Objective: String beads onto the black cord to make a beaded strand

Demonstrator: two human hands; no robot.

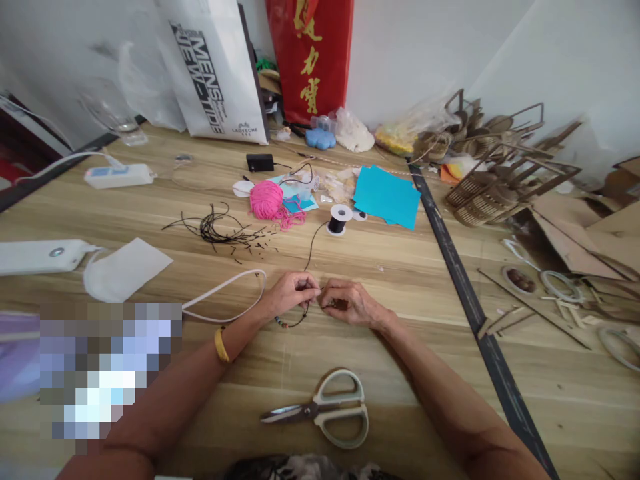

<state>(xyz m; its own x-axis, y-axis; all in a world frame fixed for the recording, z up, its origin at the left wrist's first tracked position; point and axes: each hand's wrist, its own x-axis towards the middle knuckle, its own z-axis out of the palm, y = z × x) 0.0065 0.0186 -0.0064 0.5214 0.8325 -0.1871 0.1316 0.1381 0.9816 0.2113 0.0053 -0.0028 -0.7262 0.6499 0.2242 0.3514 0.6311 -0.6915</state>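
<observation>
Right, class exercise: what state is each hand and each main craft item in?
Bare left hand: pinching thin black beaded cord
Bare right hand: fingers curled, grip unclear
Beaded cord: curved beneath left hand
White-handled metal scissors: flat, blades together
White spool of black cord: upright, partly unwound
Pink yarn ball: wound, loose strands trailing
Bright blue paper sheets: flat, overlapping
Black cord lengths: loosely heaped

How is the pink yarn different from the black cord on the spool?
The pink yarn is wound in a ball, while the black cord is wrapped on an upright white spool. The pink yarn's ball looks bigger than the black cord's spool. Loose pink yarn lies beside its ball, but loose black cord leads down to the left hand. Both are wound up and rest on the wooden table.
</observation>
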